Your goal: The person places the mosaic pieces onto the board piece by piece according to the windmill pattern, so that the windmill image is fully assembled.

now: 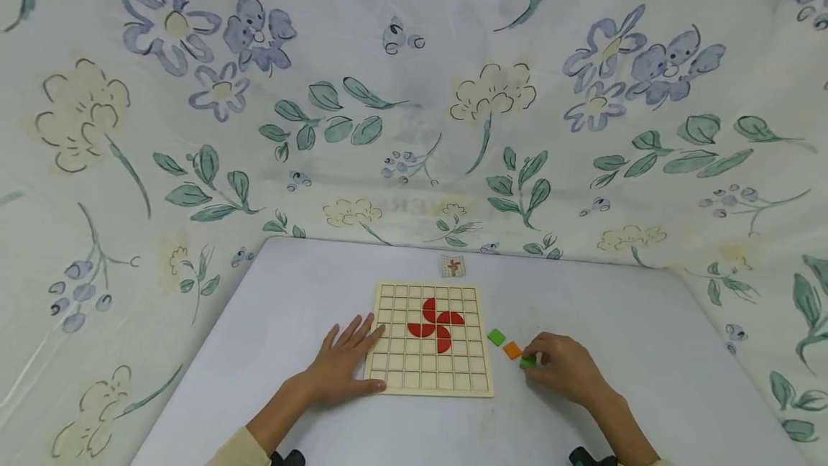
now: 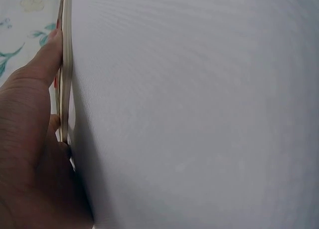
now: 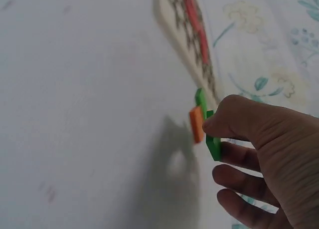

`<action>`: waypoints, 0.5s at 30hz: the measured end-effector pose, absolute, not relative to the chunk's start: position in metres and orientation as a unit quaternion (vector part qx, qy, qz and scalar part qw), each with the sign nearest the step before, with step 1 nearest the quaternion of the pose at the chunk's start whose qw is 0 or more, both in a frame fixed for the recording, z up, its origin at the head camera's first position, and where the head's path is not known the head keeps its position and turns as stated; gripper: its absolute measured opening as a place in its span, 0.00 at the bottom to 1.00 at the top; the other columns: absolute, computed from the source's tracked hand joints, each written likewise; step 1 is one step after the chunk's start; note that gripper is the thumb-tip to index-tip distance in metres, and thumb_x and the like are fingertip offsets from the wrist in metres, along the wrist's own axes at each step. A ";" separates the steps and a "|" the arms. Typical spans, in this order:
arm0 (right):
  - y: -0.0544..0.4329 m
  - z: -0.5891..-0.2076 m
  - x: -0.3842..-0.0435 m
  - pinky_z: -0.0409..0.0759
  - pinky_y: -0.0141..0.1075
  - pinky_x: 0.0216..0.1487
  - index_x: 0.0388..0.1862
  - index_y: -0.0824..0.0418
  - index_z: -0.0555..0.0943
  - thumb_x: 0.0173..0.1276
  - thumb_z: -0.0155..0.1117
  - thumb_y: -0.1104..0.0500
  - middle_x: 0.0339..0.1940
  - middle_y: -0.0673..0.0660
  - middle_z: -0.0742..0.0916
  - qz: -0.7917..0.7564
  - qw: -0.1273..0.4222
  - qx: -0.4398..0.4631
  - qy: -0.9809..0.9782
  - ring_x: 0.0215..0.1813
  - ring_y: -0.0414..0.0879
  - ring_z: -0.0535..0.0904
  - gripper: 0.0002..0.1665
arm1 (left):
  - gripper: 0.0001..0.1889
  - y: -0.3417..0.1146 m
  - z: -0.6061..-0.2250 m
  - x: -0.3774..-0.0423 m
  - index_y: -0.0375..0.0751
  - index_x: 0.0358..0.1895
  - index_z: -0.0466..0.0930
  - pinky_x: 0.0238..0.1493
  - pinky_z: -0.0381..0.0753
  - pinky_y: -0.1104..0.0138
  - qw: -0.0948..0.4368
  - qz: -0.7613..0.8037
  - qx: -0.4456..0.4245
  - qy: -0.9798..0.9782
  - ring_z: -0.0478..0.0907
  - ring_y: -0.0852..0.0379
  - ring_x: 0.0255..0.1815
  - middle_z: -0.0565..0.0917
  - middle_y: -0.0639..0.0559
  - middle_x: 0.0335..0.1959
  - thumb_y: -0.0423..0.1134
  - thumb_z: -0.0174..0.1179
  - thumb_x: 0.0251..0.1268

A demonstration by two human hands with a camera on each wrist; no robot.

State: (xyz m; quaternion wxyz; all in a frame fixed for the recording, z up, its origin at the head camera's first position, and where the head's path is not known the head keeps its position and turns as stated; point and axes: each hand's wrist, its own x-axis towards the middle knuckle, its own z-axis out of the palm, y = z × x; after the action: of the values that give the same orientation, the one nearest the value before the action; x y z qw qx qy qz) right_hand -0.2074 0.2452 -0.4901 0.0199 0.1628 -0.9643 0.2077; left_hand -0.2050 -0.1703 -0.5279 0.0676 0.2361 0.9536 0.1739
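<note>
A square wooden grid board (image 1: 446, 393) lies on the white table, with several red curved pieces (image 1: 443, 337) set in its cells as a pinwheel. My left hand (image 1: 336, 370) rests at the board's left edge, fingers spread, fingertips and thumb touching its rim. In the left wrist view the thumb (image 2: 42, 59) lies against the board's side. My right hand (image 1: 568, 369) is to the right of the board and pinches a green square tile (image 3: 214, 141) between thumb and finger. Beside it lie an orange square tile (image 1: 512, 349) and another green tile (image 1: 496, 337).
Behind the board lies a small card (image 1: 453, 266) printed with a red pattern on a grid. The white table (image 1: 310, 272) ends at a floral cloth (image 1: 414, 128) hanging at the back and sides. Dark objects (image 1: 585, 457) poke in at the bottom edge near both wrists.
</note>
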 end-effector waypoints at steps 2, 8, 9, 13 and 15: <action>0.241 -0.490 -0.209 0.74 0.31 0.28 0.29 0.51 0.87 0.46 0.81 0.63 0.30 0.40 0.84 0.224 0.046 0.194 -0.954 0.27 0.36 0.74 0.12 | 0.52 -0.170 -0.528 -0.206 0.48 0.79 0.53 0.71 0.36 0.40 0.069 0.171 0.233 0.955 0.38 0.45 0.79 0.46 0.47 0.80 0.76 0.53 0.56; 0.211 -0.485 -0.218 0.75 0.30 0.28 0.30 0.52 0.87 0.49 0.79 0.63 0.31 0.42 0.85 0.253 0.067 0.277 -0.924 0.27 0.35 0.75 0.10 | 0.53 -0.169 -0.529 -0.208 0.49 0.79 0.52 0.72 0.35 0.41 0.070 0.167 0.227 0.957 0.38 0.46 0.79 0.45 0.48 0.80 0.77 0.53 0.55; 0.204 -0.484 -0.220 0.75 0.29 0.28 0.30 0.52 0.87 0.50 0.78 0.62 0.31 0.42 0.85 0.249 0.060 0.287 -0.923 0.28 0.36 0.75 0.09 | 0.53 -0.169 -0.530 -0.207 0.49 0.79 0.52 0.72 0.35 0.41 0.070 0.166 0.228 0.957 0.38 0.46 0.79 0.45 0.48 0.80 0.77 0.53 0.55; 0.172 -0.482 -0.227 0.75 0.31 0.32 0.32 0.52 0.88 0.53 0.76 0.59 0.32 0.42 0.85 0.230 0.039 0.325 -0.916 0.30 0.39 0.77 0.07 | 0.53 -0.170 -0.530 -0.206 0.48 0.79 0.53 0.72 0.36 0.41 0.066 0.167 0.230 0.956 0.38 0.45 0.79 0.46 0.48 0.80 0.76 0.55 0.55; 0.158 -0.482 -0.229 0.77 0.32 0.35 0.33 0.51 0.89 0.54 0.76 0.58 0.32 0.42 0.86 0.224 0.034 0.337 -0.914 0.33 0.39 0.79 0.07 | 0.53 -0.169 -0.530 -0.206 0.48 0.79 0.53 0.71 0.37 0.41 0.062 0.169 0.233 0.956 0.39 0.45 0.79 0.46 0.47 0.80 0.75 0.55 0.55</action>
State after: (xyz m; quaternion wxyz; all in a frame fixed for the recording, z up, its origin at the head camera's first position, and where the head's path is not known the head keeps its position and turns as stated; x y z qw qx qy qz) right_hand -0.2293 0.1578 -0.4820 0.0336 0.3366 -0.9139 0.2243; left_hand -0.2058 -0.1694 -0.5304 0.0622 0.2333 0.9556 0.1688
